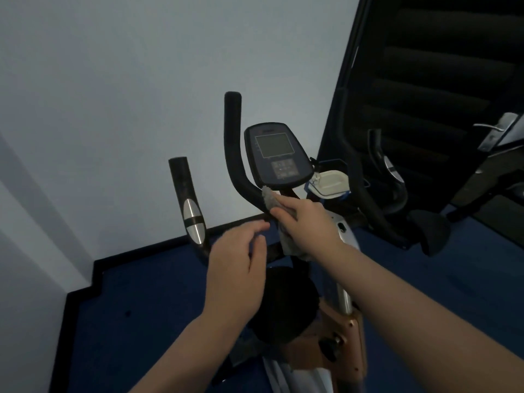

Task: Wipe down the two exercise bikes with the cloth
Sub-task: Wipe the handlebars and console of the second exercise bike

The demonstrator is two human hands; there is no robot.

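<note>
- Grey, limp fabric cloth [272, 200]: bunched under the right hand [307, 222], pressed on the near bike's black padded handlebar [236, 154] below the dark console [278, 154].
- Judged light, pliable; best held bunched.
- Left hand [236, 256]: grip loosely open, empty.

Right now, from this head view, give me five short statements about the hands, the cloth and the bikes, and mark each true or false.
1. The right hand holds the cloth. True.
2. The cloth lies over the console screen. False: it presses on the handlebar below the console.
3. The left hand grips the cloth. False: it is open and holds nothing.
4. A second bike stands to the right. True.
5. The floor is blue. True.
</note>
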